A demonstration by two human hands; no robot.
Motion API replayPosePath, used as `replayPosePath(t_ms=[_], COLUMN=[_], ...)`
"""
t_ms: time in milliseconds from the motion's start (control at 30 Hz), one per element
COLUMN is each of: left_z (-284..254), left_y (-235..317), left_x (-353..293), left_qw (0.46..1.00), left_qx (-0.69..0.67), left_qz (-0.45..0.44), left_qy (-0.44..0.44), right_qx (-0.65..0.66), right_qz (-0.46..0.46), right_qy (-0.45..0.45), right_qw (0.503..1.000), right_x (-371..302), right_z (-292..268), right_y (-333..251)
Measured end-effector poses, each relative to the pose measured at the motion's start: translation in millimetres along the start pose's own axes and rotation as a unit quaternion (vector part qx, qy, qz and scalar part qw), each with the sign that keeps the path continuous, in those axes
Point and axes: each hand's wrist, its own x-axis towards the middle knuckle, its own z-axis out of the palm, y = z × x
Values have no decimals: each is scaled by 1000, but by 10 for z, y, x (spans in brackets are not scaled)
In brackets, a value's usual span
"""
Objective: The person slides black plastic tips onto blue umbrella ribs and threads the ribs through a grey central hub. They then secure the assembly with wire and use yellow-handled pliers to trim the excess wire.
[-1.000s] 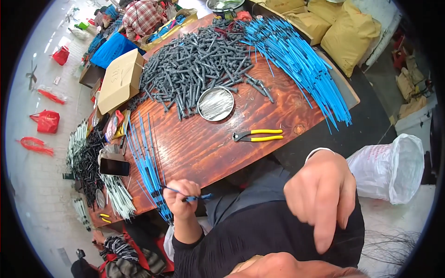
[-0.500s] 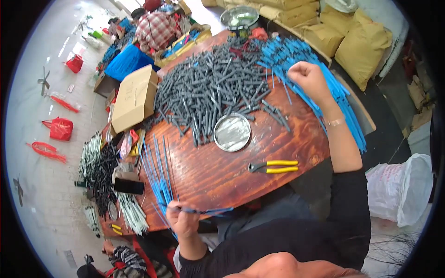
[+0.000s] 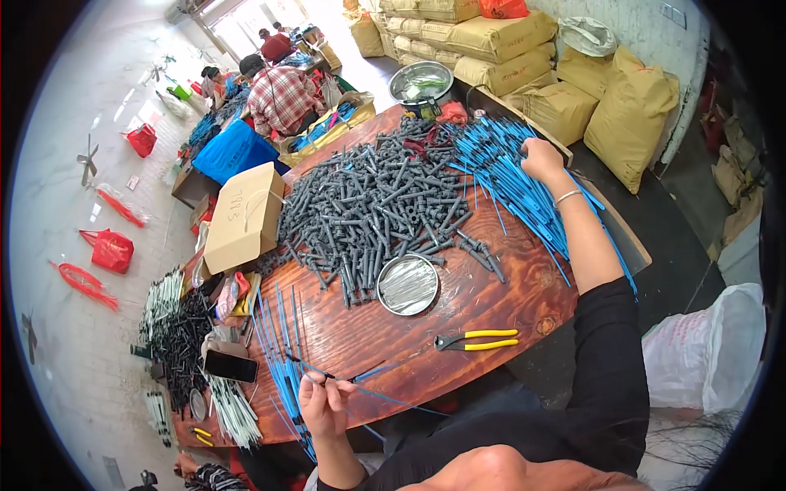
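Note:
Near the table's front left edge, the fingers of my left hand [image 3: 325, 409] pinch a thin blue rod [image 3: 393, 398] with a dark piece on it. A bundle of similar blue rods [image 3: 286, 393] lies beside that hand. My right arm reaches to the far right, where my right hand [image 3: 542, 160] is closed at a large pile of blue rods [image 3: 512, 184]. What its fingers hold, if anything, is hidden. A heap of dark grey tubular pieces [image 3: 368, 213] covers the table's middle. In front of it sits a round metal dish [image 3: 408, 285] of thin silvery pieces.
Yellow-handled pliers [image 3: 479, 339] lie near the front edge. An open cardboard box [image 3: 241, 217], a phone [image 3: 230, 366] and bundles of black and pale rods are on the left. Brown sacks [image 3: 630, 114] stand behind at right; a white bag [image 3: 696, 352] stands close by. Other people sit nearby.
The view has tilted, so the table sits lower. My right hand has gone down to the blue pile. The rod in my left hand now slants and reaches farther right.

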Motion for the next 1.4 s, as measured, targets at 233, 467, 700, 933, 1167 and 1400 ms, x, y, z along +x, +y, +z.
replayPosePath(t_ms=[233,467,700,933,1167,1400], left_z=[378,521,273,126,401,596], left_y=[-71,-360,-247,-195,-138,-257], left_x=[58,115,23,20,18,50], left_qw=[983,996,999,994,991,993], left_qx=[104,90,-8,15,72,117], left_qz=[-37,12,-36,-60,-40,14], left_qy=[146,7,-33,-87,101,19], right_qx=[253,403,32,-46,254,403], right_qz=[-352,-384,-87,54,-234,-412], right_qy=[-193,-431,65,-34,-134,-321], right_qw=[880,710,994,997,929,752], right_x=[-1075,-2398,-727,-350,-1201,-2435], right_z=[-567,-647,135,122,-586,-732], right_y=[-1140,-1690,-497,135,-910,-1559])
